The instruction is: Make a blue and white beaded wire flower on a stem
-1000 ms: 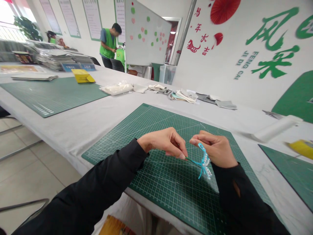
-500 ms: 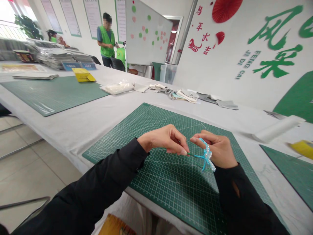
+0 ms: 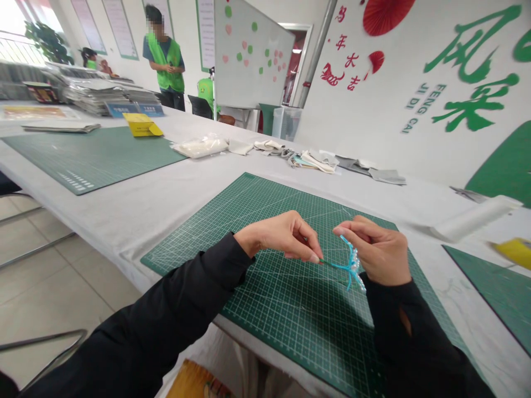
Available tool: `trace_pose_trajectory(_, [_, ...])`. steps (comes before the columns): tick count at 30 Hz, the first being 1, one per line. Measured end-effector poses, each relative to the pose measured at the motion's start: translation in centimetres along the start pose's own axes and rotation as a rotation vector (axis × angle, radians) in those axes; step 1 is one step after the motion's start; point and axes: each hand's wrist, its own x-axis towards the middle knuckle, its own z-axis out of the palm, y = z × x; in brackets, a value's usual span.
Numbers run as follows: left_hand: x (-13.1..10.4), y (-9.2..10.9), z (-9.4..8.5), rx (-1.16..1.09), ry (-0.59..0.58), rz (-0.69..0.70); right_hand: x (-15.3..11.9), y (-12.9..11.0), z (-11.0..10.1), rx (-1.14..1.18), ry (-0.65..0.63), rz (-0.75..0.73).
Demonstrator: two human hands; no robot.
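Observation:
Between the thumb and fingers of my left hand is the thin green stem of a handmade flower. The flower lies sideways, its light blue petals spreading to the right and strung with small white pearl-like beads. My right hand is closed in a pinch at the tip of the upper blue petal. Its curled fingers sit behind the beads, so the exact contact is partly hidden. Both hands are above a green cutting mat marked with a white grid.
More cutting mats lie left and right. Folded cloths, a plastic-wrapped white pack, a yellow folded card and a white roll rest on the table. A person in a green vest stands beyond.
My right hand has shifted slightly right, its thumb and finger now closed together by the upper petal. My left hand stays nearly still. The person in the vest has moved left and closer.

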Motion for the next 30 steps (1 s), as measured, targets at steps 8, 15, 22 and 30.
trace_pose_trajectory(8, [0.0,-0.4,-0.1,0.032,-0.036,-0.02,-0.2,-0.4,0.5,-0.001,-0.003,-0.002])
trace_pose_trajectory(15, [-0.1,-0.4,0.0,0.026,-0.041,-0.004,-0.4,-0.2,1.0,0.017,-0.015,0.006])
trace_pose_trajectory(22, [-0.2,-0.1,-0.1,-0.042,0.044,0.031,-0.3,0.1,0.7,0.028,-0.017,0.075])
trace_pose_trajectory(30, [0.2,-0.4,-0.4,-0.223,0.306,0.166,0.0,0.8,0.1,0.057,0.089,0.168])
